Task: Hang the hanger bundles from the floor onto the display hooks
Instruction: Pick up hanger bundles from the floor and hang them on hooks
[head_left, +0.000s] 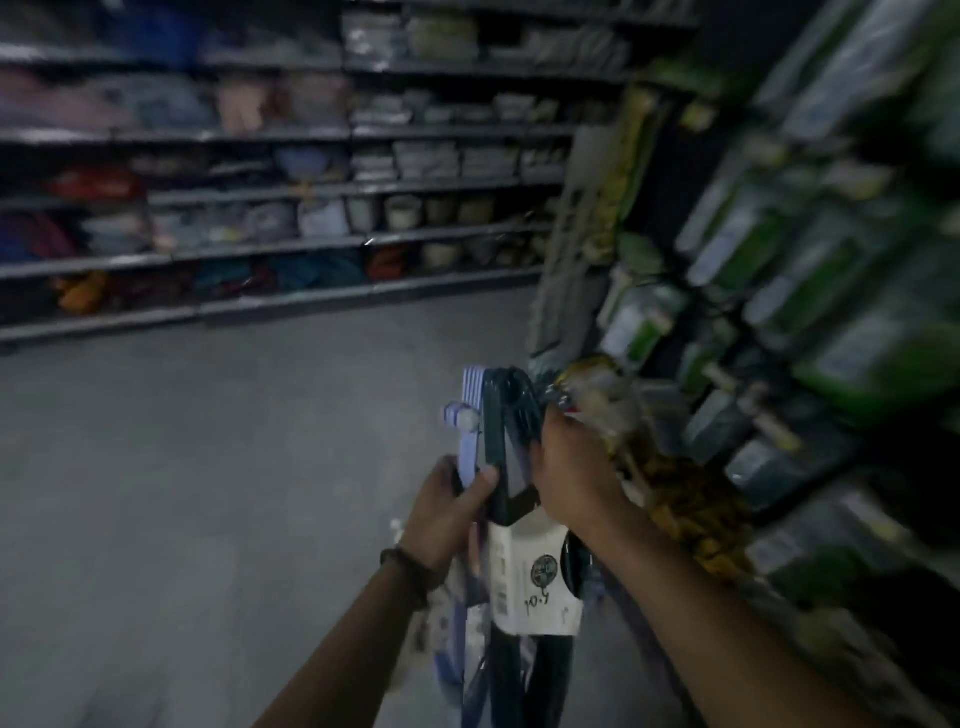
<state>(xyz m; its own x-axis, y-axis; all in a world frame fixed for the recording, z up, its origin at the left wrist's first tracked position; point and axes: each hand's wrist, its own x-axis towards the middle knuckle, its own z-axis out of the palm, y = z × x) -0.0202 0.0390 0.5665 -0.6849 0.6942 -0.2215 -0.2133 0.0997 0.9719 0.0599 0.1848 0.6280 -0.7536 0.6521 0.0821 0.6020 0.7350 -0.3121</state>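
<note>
The dark blue plastic hanger bundle (497, 441) in its white paper band, and the lilac plastic hanger bundle (469, 415) touching it, I judge light, stiff and slick, best gripped at the necks. Their hooks point up and the long axis is upright. My left hand (447, 512) clasps the lilac neck and my right hand (571, 467) the dark one, above the grey floor (208, 467).

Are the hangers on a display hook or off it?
Off. Left hand and right hand both grip the hanger bundle near its top, holding it beside the display rack; no hook shows through it.
</note>
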